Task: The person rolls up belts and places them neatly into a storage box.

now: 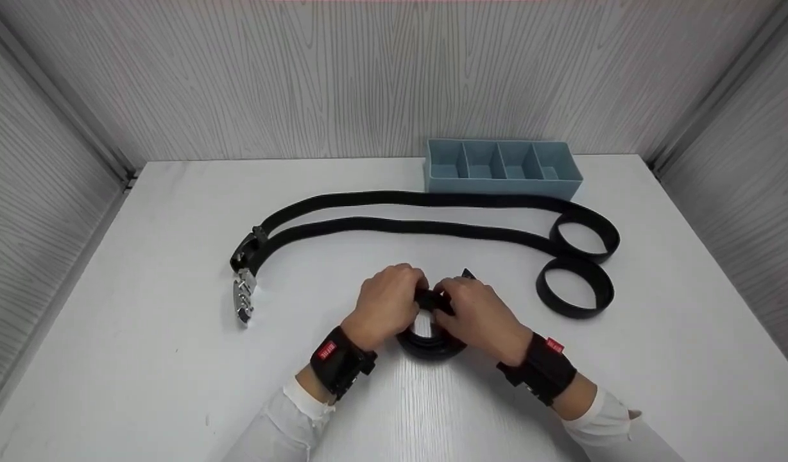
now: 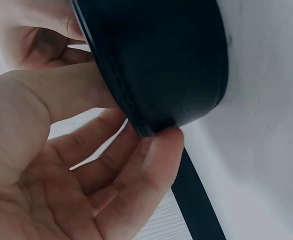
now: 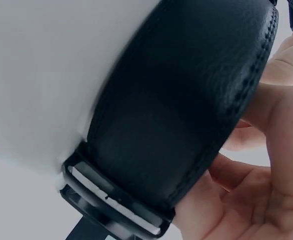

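A black leather belt [image 1: 430, 350], wound into a coil, stands on its edge on the table between my hands. My left hand [image 1: 386, 303] grips the coil's far left side. In the left wrist view, its thumb and fingers pinch the smooth wall of the coil [image 2: 161, 60]. My right hand [image 1: 480, 316] holds the far right side, thumb inside the ring. Close by in the right wrist view, a metal-framed buckle [image 3: 114, 197] sits at the end of the stitched strap [image 3: 176, 100], beside the fingertips.
Beyond my hands, two more black belts, a far one [image 1: 394, 198] and a nearer one [image 1: 394, 224], stretch across the white table [image 1: 144, 359]. Their right ends curl into loops; metal buckles [image 1: 243, 295] lie left. A blue divided box [image 1: 503, 187] stands near the back wall.
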`<state>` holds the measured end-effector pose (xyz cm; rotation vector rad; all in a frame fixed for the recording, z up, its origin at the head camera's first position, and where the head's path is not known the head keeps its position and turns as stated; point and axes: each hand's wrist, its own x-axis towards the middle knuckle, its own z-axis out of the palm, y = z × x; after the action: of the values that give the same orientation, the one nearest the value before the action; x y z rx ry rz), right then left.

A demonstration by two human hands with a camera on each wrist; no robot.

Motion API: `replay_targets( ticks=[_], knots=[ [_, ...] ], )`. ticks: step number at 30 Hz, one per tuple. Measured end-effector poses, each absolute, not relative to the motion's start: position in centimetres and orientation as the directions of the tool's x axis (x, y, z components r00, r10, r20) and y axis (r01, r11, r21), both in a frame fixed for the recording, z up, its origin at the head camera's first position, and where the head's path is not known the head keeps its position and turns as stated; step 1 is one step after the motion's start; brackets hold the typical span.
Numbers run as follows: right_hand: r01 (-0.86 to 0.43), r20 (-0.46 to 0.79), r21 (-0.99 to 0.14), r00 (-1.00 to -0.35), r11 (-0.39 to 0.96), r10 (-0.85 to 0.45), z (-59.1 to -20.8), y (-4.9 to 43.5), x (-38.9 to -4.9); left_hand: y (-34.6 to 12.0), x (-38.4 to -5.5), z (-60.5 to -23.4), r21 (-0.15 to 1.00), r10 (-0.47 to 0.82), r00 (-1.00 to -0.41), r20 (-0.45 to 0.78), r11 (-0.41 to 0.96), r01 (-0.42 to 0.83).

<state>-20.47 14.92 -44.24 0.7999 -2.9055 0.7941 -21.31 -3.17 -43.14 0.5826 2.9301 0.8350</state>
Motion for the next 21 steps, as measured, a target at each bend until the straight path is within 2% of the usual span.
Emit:
replay_targets(
  ticks=[5,13,21],
  knots=[
    [-0.483,0.153,-0.471,-0.869,0.738,-0.471,-44.28,14.97,-20.46,-3.30,-21.25,-43.05,0.539,0.373,-0.926,0.065,0.767,0.347],
    [-0.419,0.113,-0.482,-0.901,0.770,-0.419,-44.31,14.95,-20.55,-3.59,-21.29,-42.81,0.542,0.347,-0.936,-0.058,0.798,0.263],
    [-0.411,0.055,-0.524,-0.891,0.746,-0.451,-43.39,14.86,-20.38,-3.66,-21.52,-42.95,0.510,0.360,-0.933,-0.009,0.804,0.306]
  ],
)
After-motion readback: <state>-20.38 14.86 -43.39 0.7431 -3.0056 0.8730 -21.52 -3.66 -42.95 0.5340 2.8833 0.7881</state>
